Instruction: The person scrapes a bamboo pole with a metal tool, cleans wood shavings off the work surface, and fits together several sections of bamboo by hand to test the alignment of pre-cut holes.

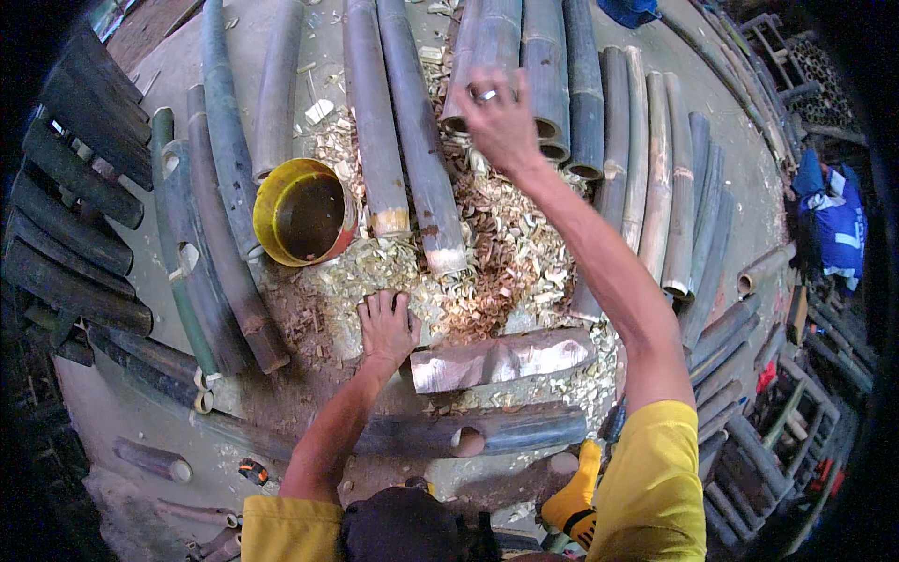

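My left hand rests on the wood shavings in front of me, its fingers a little bent and apart, with nothing in it. Farther forward and to the right, my right hand reaches over the cut ends of thick grey bamboo poles. It wears a ring on one finger; its fingers are spread and slightly blurred, and I see nothing held. Whether it touches the poles I cannot tell. Between the hands lie two long bamboo poles with pale trimmed ends. A split wooden-looking block with a pale cut face lies right of my left hand.
A yellow bucket with dark contents stands at the left. Pale shavings cover the floor. A bamboo pole with a round hole lies crosswise near me. More bamboo lines the right side. A tape measure lies at the lower left.
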The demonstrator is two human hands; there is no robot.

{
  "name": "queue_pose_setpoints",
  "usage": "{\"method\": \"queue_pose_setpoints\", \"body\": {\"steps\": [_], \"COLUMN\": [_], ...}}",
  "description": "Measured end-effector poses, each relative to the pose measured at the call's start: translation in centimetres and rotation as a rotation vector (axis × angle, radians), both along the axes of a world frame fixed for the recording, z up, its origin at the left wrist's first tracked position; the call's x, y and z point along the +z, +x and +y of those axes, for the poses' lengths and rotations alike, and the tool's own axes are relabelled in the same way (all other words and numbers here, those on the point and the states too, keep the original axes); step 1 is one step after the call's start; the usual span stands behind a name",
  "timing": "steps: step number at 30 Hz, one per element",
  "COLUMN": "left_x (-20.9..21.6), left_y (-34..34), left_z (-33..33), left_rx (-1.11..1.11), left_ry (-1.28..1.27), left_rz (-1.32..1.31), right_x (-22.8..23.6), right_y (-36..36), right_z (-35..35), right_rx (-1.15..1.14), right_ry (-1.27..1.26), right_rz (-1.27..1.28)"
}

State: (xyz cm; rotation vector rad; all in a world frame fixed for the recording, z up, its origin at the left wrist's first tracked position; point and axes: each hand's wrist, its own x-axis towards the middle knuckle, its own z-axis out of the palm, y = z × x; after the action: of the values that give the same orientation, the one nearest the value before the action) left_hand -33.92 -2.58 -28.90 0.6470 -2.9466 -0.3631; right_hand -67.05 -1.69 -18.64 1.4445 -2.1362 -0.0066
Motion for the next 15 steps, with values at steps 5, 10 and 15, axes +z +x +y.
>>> {"method": "queue_pose_setpoints", "body": {"steps": [5, 10, 15], "left_x": [0.4, -0.5, -0.6], "left_y": [0.1, 0.1, 0.2], "left_z": [0.1, 0.1, 0.0], "left_rx": [-0.007, -0.019, -0.018], "left_ry": [0.015, 0.032, 0.006], "left_rz": [-0.034, -0.019, -0.015], "right_x": [-2.8, -2.0, -1.9], "right_y": [1.6, 0.0, -0.3], "right_z": [-2.6, -4.0, -4.1], "right_rx": [-0.054, -0.072, 0.054], "right_ry": [0.33, 0.344, 0.281], "right_rz": [0.305, 0.28, 0.241]}}
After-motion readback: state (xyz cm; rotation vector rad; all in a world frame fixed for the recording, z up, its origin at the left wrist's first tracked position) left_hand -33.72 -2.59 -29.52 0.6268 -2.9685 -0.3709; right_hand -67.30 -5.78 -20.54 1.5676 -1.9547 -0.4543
